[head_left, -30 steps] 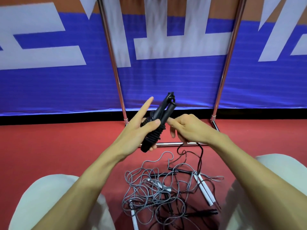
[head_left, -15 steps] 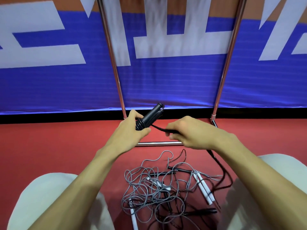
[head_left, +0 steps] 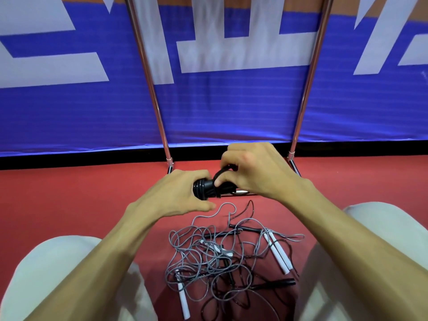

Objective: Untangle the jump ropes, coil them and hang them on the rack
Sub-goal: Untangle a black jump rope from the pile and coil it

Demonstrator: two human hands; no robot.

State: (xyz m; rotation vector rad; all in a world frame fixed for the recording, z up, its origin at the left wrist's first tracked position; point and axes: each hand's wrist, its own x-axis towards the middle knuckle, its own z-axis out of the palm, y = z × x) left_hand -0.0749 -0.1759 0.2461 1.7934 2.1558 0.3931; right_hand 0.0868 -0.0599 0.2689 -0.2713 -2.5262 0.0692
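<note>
While left grip (head_left: 178,193) is clutching the black rope (head_left: 203,189), right grip (head_left: 257,172) is pinching its loop (head_left: 218,174), both hovering just before the rack (head_left: 157,107).

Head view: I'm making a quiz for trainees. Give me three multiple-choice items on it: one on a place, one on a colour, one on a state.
1. Where does the tangle lie?
A. on a shelf
B. on the floor
C. in a box

2. What colour is the rope in the hands?
A. white
B. grey
C. black

3. What is the right hand doing?
A. pinching a loop of that rope
B. lying flat and open
C. pointing

Answers:
1 B, its cords spread over the red floor between the knees.
2 C, the left hand grips a black coil.
3 A, its fingers curl round a black loop.
</note>
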